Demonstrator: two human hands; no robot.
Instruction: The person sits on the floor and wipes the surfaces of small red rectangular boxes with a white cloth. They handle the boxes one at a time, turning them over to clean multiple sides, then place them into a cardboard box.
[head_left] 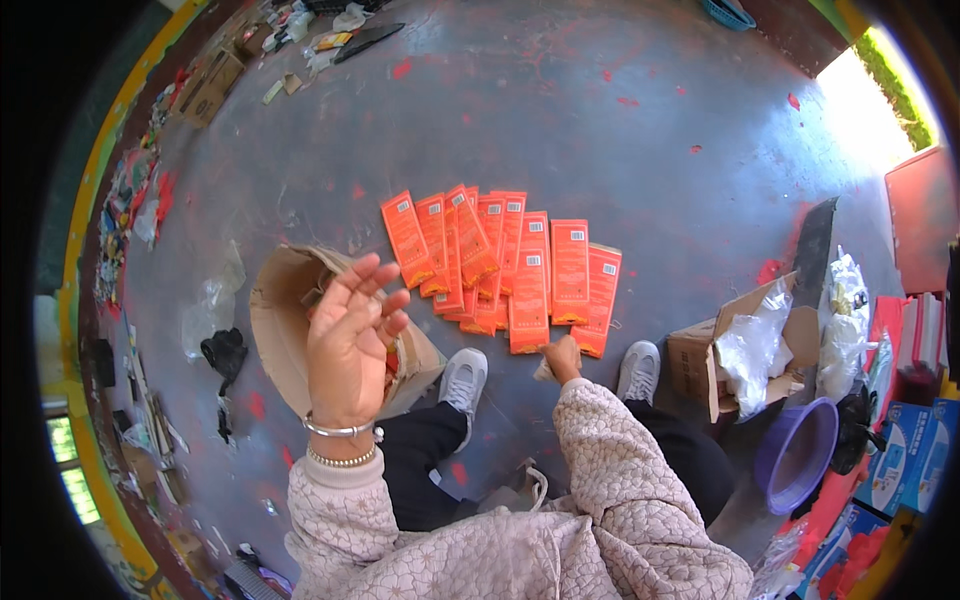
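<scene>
Several flat orange packets [528,300] with white barcode labels lie on the floor in front of me, fanned out and overlapping. My left hand [350,335] is raised, palm turned up and fingers apart, with nothing held. It hangs over an open brown cardboard box [275,310], with a bit of orange showing inside. My right hand [562,360] is at the near end of the front packets, its fingers closed. A small whitish piece shows by its fingertips, too small to name.
A cardboard box [690,365] with clear plastic stands at right, beside a purple basin [798,455]. Blue boxes [905,450] are at the far right. A black plastic bag [224,352] lies at left, with litter along the wall. My shoes [463,380] flank the near packets.
</scene>
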